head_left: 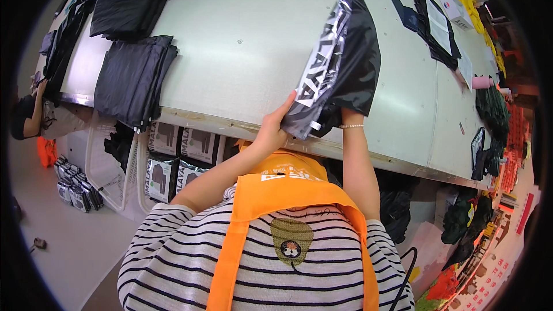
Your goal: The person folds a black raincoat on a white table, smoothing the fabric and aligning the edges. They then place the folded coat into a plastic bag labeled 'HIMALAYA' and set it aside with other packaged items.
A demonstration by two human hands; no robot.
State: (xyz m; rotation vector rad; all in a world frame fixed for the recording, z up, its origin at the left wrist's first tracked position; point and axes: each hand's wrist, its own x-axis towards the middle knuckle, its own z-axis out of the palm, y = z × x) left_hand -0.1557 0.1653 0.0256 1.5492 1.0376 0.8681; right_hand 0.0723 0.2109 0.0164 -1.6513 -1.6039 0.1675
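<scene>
A glossy black plastic garment bag point(354, 57) with a white printed panel is held up over the near edge of the pale worktable point(230, 63). My left hand point(276, 128) grips the bag by its lower left side, thumb on the front. My right hand reaches into or behind the bag's lower opening; a beaded bracelet point(352, 126) shows at its wrist, and the bag hides the fingers. Some dark fabric point(328, 121) shows at the opening between my hands. Whether it is inside the bag, I cannot tell.
Folded black garments point(135, 78) lie at the table's left, overhanging the front edge, with more behind. Packaged garments point(164, 155) sit beneath, beside a white wire basket point(112, 164). Dark clothes with a paper sheet point(439, 26) lie far right. Another person's arm point(36, 109) is at left.
</scene>
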